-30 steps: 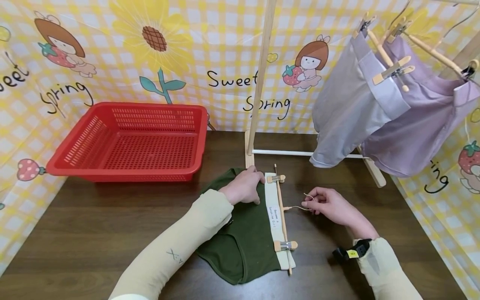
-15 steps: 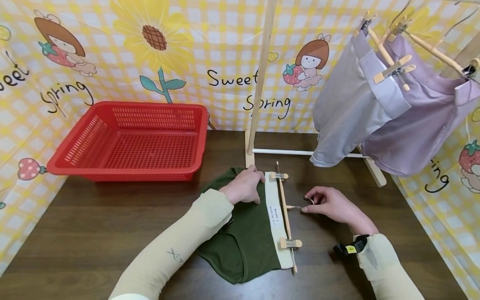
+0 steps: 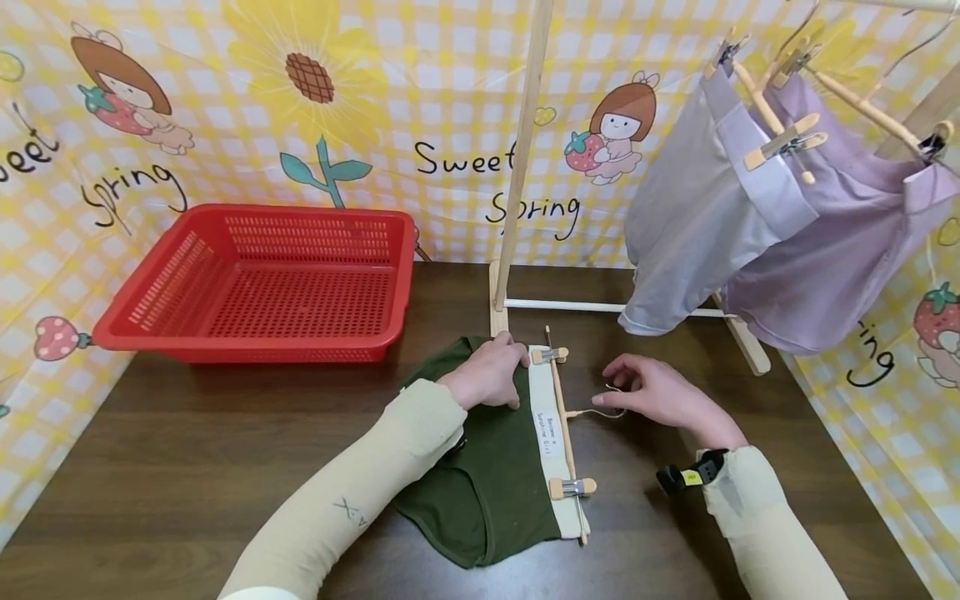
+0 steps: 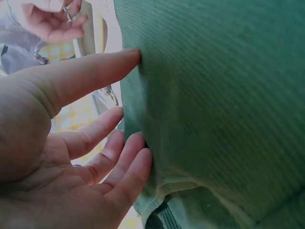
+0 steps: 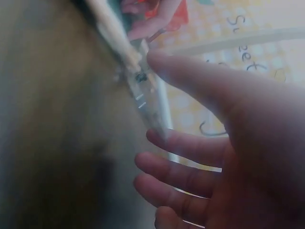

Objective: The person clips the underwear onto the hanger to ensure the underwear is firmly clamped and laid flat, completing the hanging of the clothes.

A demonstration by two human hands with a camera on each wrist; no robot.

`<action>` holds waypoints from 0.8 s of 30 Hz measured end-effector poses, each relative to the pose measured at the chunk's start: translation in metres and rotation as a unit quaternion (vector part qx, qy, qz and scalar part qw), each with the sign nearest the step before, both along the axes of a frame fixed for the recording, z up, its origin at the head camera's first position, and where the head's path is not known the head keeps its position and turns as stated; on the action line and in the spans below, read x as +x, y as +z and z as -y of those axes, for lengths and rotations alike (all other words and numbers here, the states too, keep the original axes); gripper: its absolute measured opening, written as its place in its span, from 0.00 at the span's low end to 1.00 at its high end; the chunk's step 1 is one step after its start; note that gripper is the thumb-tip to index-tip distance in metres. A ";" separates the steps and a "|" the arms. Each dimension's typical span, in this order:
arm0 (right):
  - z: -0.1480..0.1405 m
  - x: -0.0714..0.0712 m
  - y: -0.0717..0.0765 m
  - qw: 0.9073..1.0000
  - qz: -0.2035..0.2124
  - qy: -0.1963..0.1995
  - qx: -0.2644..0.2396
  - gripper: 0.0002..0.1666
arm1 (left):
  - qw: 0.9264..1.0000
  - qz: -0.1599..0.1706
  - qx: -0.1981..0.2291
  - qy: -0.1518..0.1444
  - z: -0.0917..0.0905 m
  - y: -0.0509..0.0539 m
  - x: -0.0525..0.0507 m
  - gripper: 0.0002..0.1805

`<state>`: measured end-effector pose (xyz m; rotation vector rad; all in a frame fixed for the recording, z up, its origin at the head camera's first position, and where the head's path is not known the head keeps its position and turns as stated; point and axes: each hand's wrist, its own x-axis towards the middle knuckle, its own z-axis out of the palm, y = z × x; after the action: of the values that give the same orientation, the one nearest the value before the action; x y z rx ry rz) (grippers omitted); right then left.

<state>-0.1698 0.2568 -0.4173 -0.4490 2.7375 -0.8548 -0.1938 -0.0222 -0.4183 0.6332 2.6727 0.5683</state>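
Observation:
Dark green underpants (image 3: 502, 483) with a white waistband lie flat on the table, waistband to the right. My left hand (image 3: 491, 371) rests on them near the waistband, its thumb and fingertips touching the fabric in the left wrist view. A clip hanger (image 3: 564, 417) lies along the waistband, with one clip (image 3: 549, 356) at the far end and another clip (image 3: 572, 488) at the near end. My right hand (image 3: 656, 390) is at the hanger's thin metal hook (image 3: 603, 412), thumb and fingers spread apart in the right wrist view, which is blurred around the hook.
A red plastic basket (image 3: 300, 343) stands at the back left. Behind the hanger is a wooden rack (image 3: 517, 183) with a white lower bar (image 3: 570, 306). Light grey shorts (image 3: 682, 200) and a mauve garment (image 3: 832, 250) hang from it at the right.
The hanger shifted slightly right, then back left towards the underpants. My right thumb and fingers have parted from their pinch on the hook. The left hand has stayed put.

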 end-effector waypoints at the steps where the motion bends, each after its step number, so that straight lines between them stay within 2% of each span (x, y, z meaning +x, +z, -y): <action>1: 0.003 -0.003 0.002 1.000 -0.001 0.002 -0.001 0.30 | 1.000 0.004 0.002 0.002 0.000 0.000 -0.001 0.31; 4: 0.014 -0.015 0.004 1.000 -0.002 -0.002 0.006 0.26 | 1.000 0.001 0.013 0.010 0.000 0.002 -0.004 0.29; 8: 0.032 -0.033 0.004 1.000 0.013 -0.011 0.024 0.23 | 0.998 -0.026 0.040 0.027 -0.003 0.002 -0.013 0.26; 12: 0.050 -0.049 0.002 0.999 0.035 -0.019 0.034 0.21 | 0.997 -0.037 0.063 0.024 -0.009 -0.003 -0.025 0.27; 14: 0.058 -0.054 0.001 0.998 0.042 -0.028 0.040 0.21 | 0.997 -0.042 0.054 0.019 -0.012 -0.005 -0.031 0.29; 16: 0.065 -0.058 -0.001 0.998 0.041 -0.029 0.041 0.19 | 0.998 -0.048 0.027 0.017 -0.015 -0.008 -0.035 0.28; 20: 0.073 -0.062 -0.005 0.999 0.033 -0.019 0.026 0.12 | 0.998 -0.065 -0.021 0.013 -0.020 -0.011 -0.039 0.22; 24: 0.074 -0.061 -0.002 0.999 0.031 -0.018 0.001 0.08 | 0.997 -0.069 -0.025 0.018 -0.024 -0.010 -0.039 0.14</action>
<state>-0.2310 0.1824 -0.4192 -0.3676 2.6975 -0.8605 -0.2329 0.0021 -0.4282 0.6328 2.8223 0.4819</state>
